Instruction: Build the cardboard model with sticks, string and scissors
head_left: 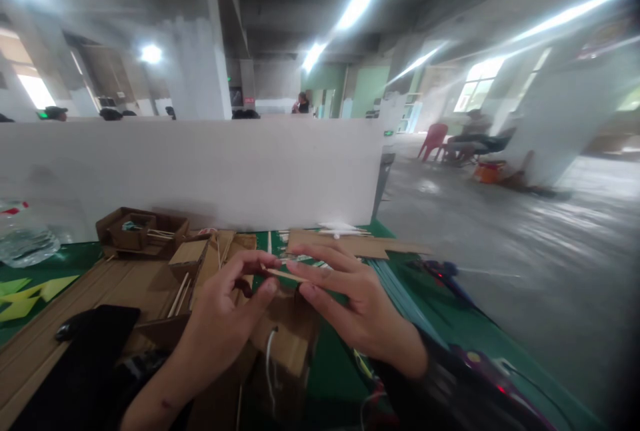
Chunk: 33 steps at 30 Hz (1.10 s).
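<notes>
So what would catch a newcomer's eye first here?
Two bare hands, left and right, pinch a thin pale wooden stick at the centre. Behind them runs a long white partition; off to the right stands a red plastic chair.

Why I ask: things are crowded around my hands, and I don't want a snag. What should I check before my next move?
1. Thin stick steadied by left hand and right hand: ok, fingers of both are at it.
2. White cord clear of the fingers: ok, it hangs below them on the cardboard box.
3. Stick clear of the box: cannot tell, the view doesn't settle the gap.
4. Nearer red-lit tool well away from the right sleeve: not ok, it looks very close.
5. Clear bottle out of the way: ok, far to the left.
</notes>
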Motion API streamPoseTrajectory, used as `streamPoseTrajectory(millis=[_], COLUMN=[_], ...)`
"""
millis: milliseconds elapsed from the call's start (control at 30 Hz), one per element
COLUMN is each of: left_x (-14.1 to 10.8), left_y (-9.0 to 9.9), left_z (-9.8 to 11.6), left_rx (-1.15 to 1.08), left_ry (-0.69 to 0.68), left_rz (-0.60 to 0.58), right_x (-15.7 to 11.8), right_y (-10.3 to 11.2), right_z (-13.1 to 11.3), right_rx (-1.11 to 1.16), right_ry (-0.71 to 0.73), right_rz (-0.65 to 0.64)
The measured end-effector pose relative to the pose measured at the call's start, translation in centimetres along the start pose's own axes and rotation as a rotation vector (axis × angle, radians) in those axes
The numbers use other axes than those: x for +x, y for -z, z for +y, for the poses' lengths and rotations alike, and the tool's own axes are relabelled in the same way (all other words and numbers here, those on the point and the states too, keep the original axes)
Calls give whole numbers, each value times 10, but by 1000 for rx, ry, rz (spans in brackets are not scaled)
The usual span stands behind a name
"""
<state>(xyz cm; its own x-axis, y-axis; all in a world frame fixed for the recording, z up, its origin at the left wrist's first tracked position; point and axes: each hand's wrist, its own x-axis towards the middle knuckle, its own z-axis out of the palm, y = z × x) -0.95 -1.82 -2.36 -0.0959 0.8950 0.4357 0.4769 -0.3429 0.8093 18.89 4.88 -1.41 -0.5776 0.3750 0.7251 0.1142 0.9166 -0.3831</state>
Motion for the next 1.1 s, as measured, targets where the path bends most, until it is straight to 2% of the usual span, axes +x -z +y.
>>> streamPoseTrajectory(millis=[167, 400, 567, 767, 1100], left_x=[1, 1, 4, 5, 4], left_y=[-1, 4, 6, 5, 5], left_z=[-2, -7, -6, -7, -10], left_rx=[43, -68, 2, 60, 109], left_ry=[18, 53, 12, 6, -21], left_rz=[100, 35, 36, 64, 79], right_x=[1, 2, 2, 1, 2], right_y=[-1, 3, 3, 0, -6], right_z=[7, 16, 19, 18, 21], right_rx=[-103, -151, -146, -106, -104], right_ry=[25, 53, 66, 71, 46], right_rz=[-25, -51, -83, 59, 69])
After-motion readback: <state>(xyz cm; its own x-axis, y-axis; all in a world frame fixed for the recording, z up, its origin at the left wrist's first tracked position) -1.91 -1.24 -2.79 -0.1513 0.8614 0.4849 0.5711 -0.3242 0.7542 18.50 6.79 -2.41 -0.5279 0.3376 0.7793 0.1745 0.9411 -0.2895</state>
